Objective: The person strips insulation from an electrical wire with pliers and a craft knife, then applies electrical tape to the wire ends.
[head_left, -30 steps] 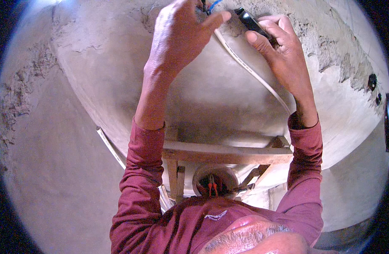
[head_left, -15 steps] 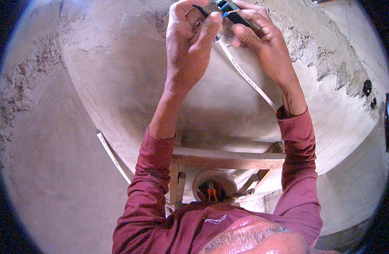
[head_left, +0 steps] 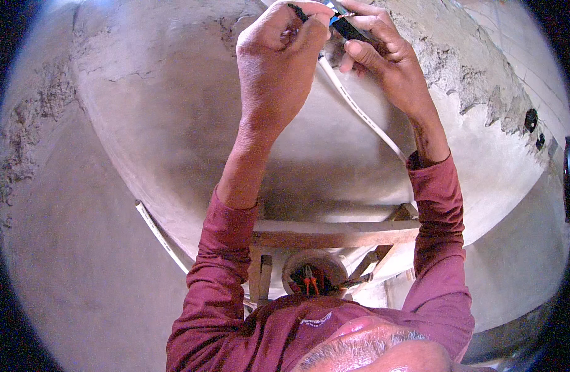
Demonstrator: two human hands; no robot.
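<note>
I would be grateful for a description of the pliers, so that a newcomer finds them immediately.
Find the wooden beam that crosses the picture between the two maroon sleeves. Below it in the view is a round container. The pliers are inside, set apart from the dark contents around them by their bright orange-red handles.

Right hand [head_left: 393,59] is partly covering the black device [head_left: 353,29]; upper edge is cropping the device's top. Left hand [head_left: 275,71] is hiding part of the blue wire [head_left: 333,21]. White conduit [head_left: 359,111] is disappearing behind the right sleeve [head_left: 438,198]; second tube [head_left: 161,238], behind the left sleeve [head_left: 224,248]. Bucket's [head_left: 287,266] contents around the pliers [head_left: 311,285] are blurring into shadow. Lower edge is cutting off the head [head_left: 378,353].
</note>
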